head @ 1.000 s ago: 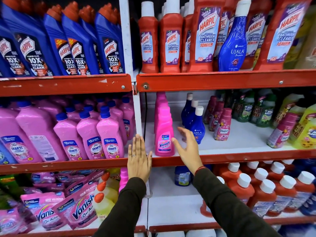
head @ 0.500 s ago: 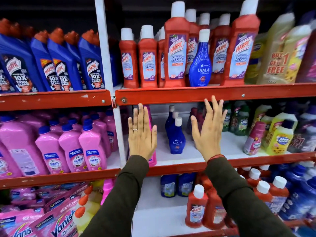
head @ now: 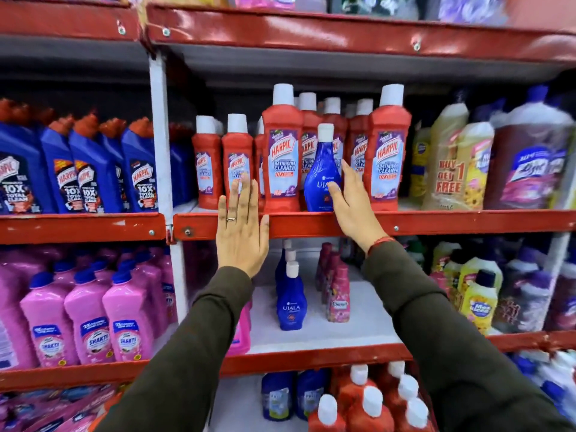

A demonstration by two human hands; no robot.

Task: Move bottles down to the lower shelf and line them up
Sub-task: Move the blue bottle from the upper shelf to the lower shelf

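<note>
A blue Ujala bottle (head: pixel 321 169) with a white cap stands at the front of the upper shelf (head: pixel 436 221), among red Harpic bathroom cleaner bottles (head: pixel 282 157). My right hand (head: pixel 350 210) reaches up to it, thumb on its label and fingers spread along its right side; the bottle still rests on the shelf. My left hand (head: pixel 241 227) is flat and open over the shelf's red edge, fingertips in front of a small red Harpic bottle (head: pixel 237 169). On the lower shelf (head: pixel 314 357) a short row of matching Ujala bottles (head: pixel 291 302) runs front to back.
Pink Comfort bottles (head: pixel 338 294) stand right of the Ujala row, and a pink Vanish bottle (head: pixel 241 328) to its left. Blue Harpic bottles (head: pixel 90 173) and pink Shakti bottles (head: pixel 87 325) fill the left bay. Yellow and purple cleaners (head: pixel 467 169) crowd the right side.
Both hands rose from the lower shelf to the upper shelf's edge. My right hand reached the blue Ujala bottle and now touches it. The view tilted upward.
</note>
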